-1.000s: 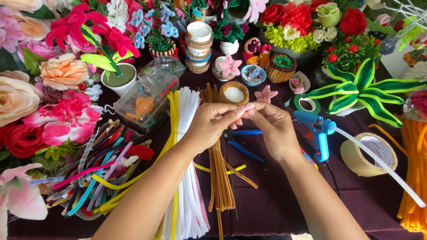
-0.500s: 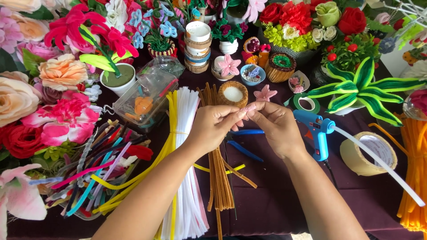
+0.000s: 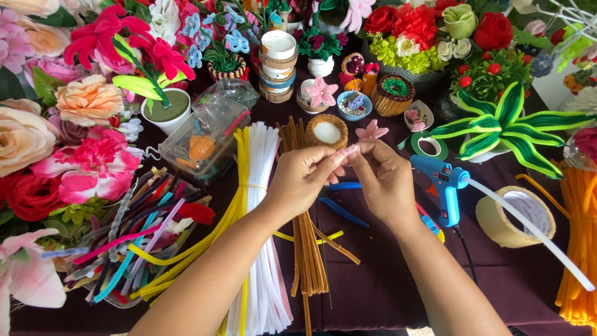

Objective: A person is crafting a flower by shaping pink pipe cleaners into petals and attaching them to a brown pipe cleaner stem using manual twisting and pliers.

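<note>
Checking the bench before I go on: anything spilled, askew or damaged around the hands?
Nothing spilled or broken. A few brown pipe cleaners stray crosswise from their bundle, and mixed ones overflow their tray. Both hands, left and right, pinch a small pink piece.

left hand (image 3: 303, 180), right hand (image 3: 382, 177), pinching perhaps pink pipe cleaner (image 3: 348, 150)

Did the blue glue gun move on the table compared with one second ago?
No. The blue glue gun lies in the same place as before, between the right hand and the roll of tape, beside the green tape ring.
</note>
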